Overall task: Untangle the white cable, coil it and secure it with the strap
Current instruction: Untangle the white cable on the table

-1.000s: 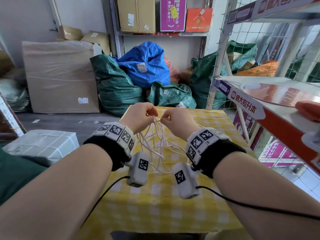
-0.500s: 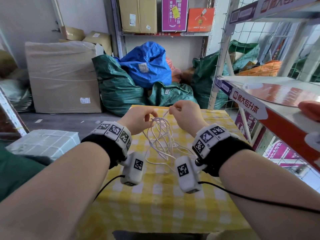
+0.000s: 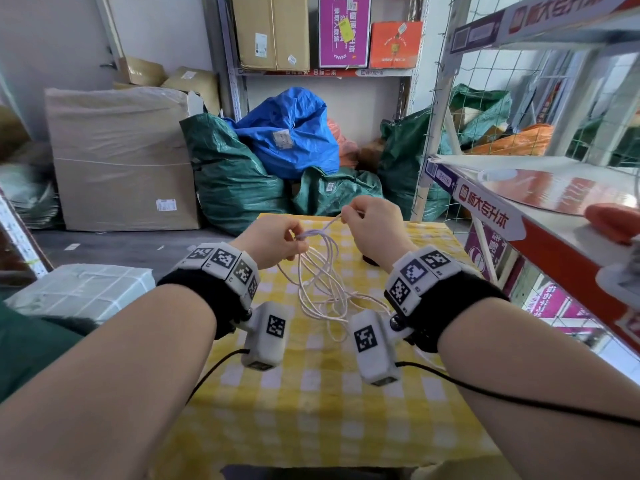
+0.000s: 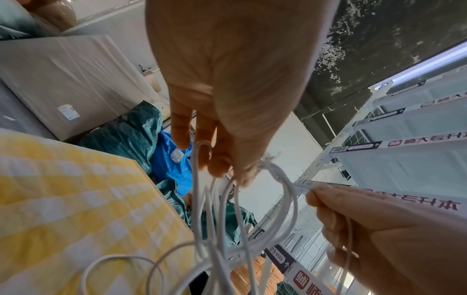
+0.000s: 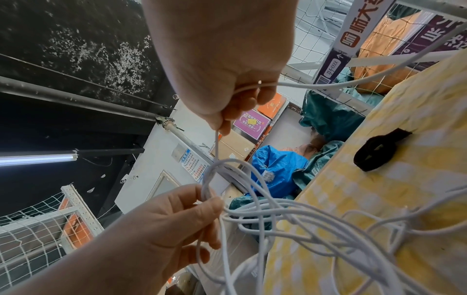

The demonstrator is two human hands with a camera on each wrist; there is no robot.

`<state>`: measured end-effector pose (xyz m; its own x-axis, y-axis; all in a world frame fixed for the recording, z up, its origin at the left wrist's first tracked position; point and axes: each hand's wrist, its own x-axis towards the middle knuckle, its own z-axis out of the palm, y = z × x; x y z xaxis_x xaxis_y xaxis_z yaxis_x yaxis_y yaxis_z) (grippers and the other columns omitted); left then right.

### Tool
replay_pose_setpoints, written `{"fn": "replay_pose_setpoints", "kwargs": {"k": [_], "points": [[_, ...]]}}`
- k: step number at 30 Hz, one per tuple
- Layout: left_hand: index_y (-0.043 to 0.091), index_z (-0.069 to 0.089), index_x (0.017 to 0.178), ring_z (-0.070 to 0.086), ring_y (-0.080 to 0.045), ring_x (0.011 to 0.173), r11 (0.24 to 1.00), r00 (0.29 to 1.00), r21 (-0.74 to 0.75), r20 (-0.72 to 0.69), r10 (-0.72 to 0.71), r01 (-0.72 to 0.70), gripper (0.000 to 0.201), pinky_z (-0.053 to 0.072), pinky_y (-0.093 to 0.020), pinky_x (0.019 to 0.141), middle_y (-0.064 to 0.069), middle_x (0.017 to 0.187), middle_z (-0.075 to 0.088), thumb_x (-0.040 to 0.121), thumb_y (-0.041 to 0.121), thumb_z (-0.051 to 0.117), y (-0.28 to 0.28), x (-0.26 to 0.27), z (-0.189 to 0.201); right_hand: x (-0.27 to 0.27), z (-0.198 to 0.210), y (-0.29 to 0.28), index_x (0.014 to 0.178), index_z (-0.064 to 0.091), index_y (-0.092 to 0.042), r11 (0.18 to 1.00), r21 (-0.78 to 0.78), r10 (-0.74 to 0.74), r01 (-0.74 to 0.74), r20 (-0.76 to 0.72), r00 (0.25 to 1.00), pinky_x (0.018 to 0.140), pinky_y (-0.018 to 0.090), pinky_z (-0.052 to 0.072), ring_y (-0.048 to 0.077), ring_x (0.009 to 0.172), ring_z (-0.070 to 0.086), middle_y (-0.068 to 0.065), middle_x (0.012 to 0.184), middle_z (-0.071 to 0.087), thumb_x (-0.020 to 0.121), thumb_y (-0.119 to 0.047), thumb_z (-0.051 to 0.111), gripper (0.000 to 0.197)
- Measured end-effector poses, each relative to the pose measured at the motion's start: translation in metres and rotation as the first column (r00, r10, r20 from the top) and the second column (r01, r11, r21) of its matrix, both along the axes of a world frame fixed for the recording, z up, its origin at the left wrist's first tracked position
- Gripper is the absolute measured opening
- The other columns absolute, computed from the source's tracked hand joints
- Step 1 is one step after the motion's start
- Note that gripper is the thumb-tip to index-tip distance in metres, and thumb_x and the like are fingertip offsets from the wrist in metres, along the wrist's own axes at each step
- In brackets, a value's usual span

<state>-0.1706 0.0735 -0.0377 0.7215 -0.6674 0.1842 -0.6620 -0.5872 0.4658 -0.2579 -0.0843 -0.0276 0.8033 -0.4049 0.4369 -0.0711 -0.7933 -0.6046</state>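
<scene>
1. Yellow checked table (image 3: 311, 410) sat among shelves and sacks as I watched.
2. My left hand (image 3: 273, 242) pinched the bunched loops of the thin white cable (image 3: 322, 282); my right hand (image 3: 374, 230) pinched one strand just beside it.
3. Tangled loops hung onto the cloth.
4. A black strap (image 5: 376, 151) lay near the table's far edge.

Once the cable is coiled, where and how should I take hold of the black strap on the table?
Pinch the strap's free tail, the narrow end sticking out from its closed loop, coming from above with the right hand. The strap lies flat on the yellow checked tablecloth beside that hand, apart from the white cable, so probably only the tail offers an edge to lift.
</scene>
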Motion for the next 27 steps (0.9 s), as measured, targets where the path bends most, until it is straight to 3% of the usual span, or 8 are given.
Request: {"fn": "replay_pose_setpoints", "kwargs": {"k": [5, 7, 10, 14, 18, 21, 24, 27], "points": [[0.025, 0.057, 0.074, 0.049, -0.020, 0.091, 0.999, 0.998, -0.035, 0.055, 0.037, -0.035, 0.017, 0.038, -0.030, 0.077, -0.002, 0.094, 0.055, 0.080, 0.031, 0.071, 0.001, -0.001, 0.002, -0.001, 0.000, -0.001, 0.093, 0.068, -0.011, 1.000, -0.002, -0.003, 0.002, -0.074, 0.997, 0.051, 0.026, 0.033, 0.013, 0.059, 0.047, -0.002, 0.072, 0.056, 0.096, -0.020, 0.045, 0.025], [0.021, 0.055, 0.076, 0.052, -0.019, 0.086, 0.996, 1.000, -0.092, 0.018, 0.012, -0.010, 0.017, 0.041, -0.029, 0.072, -0.001, 0.091, 0.058, 0.080, 0.026, 0.071, 0.000, -0.004, 0.003, -0.003, 0.001, 0.003, 0.093, 0.067, -0.018, 0.998, -0.017, 0.056, -0.058, -0.122, 0.991, 0.048, 0.024, 0.035, 0.009, 0.053, 0.047, -0.004, 0.073, 0.058, 0.095, -0.019, 0.046, 0.022], [0.015, 0.054, 0.081, 0.054, -0.016, 0.067, 0.989, 0.996, -0.146, -0.082, -0.031, 0.018, 0.012, 0.043, -0.027, 0.061, 0.001, 0.072, 0.060, 0.082, 0.015, 0.066, -0.003, -0.009, 0.005, -0.004, 0.002, 0.007, 0.095, 0.070, -0.020, 0.983, -0.075, 0.149, -0.167, -0.199, 0.969, 0.060, 0.022, 0.045, 0.010, 0.070, 0.057, -0.002, 0.090, 0.066, 0.094, -0.021, 0.051, 0.019], [0.014, 0.060, 0.097, 0.055, -0.012, 0.059, 0.976, 0.948, -0.204, -0.288, -0.140, 0.082, 0.017, 0.044, -0.022, 0.057, 0.001, 0.069, 0.060, 0.083, 0.004, 0.064, -0.003, -0.014, 0.009, -0.009, 0.004, 0.005, 0.096, 0.072, -0.016, 0.980, -0.063, 0.170, -0.188, -0.222, 0.960, 0.048, 0.014, 0.031, 0.001, 0.056, 0.046, -0.012, 0.068, 0.056, 0.092, -0.026, 0.056, 0.019], [0.009, 0.063, 0.100, 0.054, -0.007, 0.055, 0.964, 0.860, -0.260, -0.481, -0.171, 0.046, 0.015, 0.036, -0.017, 0.048, 0.000, 0.065, 0.055, 0.088, 0.017, 0.064, -0.004, -0.018, 0.011, -0.007, 0.003, 0.003, 0.095, 0.072, -0.014, 0.989, -0.097, 0.087, -0.110, -0.220, 0.972, 0.050, 0.016, 0.031, 0.003, 0.058, 0.045, -0.012, 0.064, 0.051, 0.091, -0.026, 0.057, 0.019], [0.008, 0.064, 0.086, 0.054, -0.008, 0.051, 0.945, 0.859, -0.323, -0.497, -0.126, -0.048, 0.016, 0.042, -0.015, 0.047, -0.002, 0.061, 0.051, 0.093, 0.020, 0.057, -0.003, -0.015, 0.012, -0.007, 0.004, -0.002, 0.097, 0.072, -0.014, 0.989, -0.150, -0.037, 0.003, -0.222, 0.974, 0.066, 0.024, 0.040, 0.015, 0.077, 0.055, 0.000, 0.081, 0.062, 0.093, -0.025, 0.055, 0.021], [0.011, 0.062, 0.080, 0.048, -0.012, 0.055, 0.946, 0.900, -0.318, -0.429, -0.085, -0.063, 0.016, 0.044, -0.022, 0.058, -0.002, 0.061, 0.048, 0.092, 0.021, 0.058, 0.007, -0.005, 0.011, -0.006, 0.003, -0.016, 0.096, 0.070, -0.008, 0.974, -0.176, -0.184, 0.144, -0.242, 0.952, 0.068, 0.029, 0.043, 0.024, 0.083, 0.058, 0.009, 0.095, 0.067, 0.094, -0.023, 0.051, 0.025], [0.013, 0.058, 0.069, 0.038, -0.010, 0.050, 0.924, 0.880, -0.373, -0.462, -0.111, -0.080, 0.031, 0.040, -0.025, 0.063, 0.004, 0.053, 0.038, 0.088, 0.038, 0.059, 0.018, 0.004, 0.012, -0.007, -0.001, -0.024, 0.099, 0.068, -0.007, 0.952, -0.175, -0.291, 0.250, -0.272, 0.917, 0.069, 0.031, 0.046, 0.028, 0.089, 0.061, 0.011, 0.101, 0.067, 0.095, -0.019, 0.049, 0.023]]}}
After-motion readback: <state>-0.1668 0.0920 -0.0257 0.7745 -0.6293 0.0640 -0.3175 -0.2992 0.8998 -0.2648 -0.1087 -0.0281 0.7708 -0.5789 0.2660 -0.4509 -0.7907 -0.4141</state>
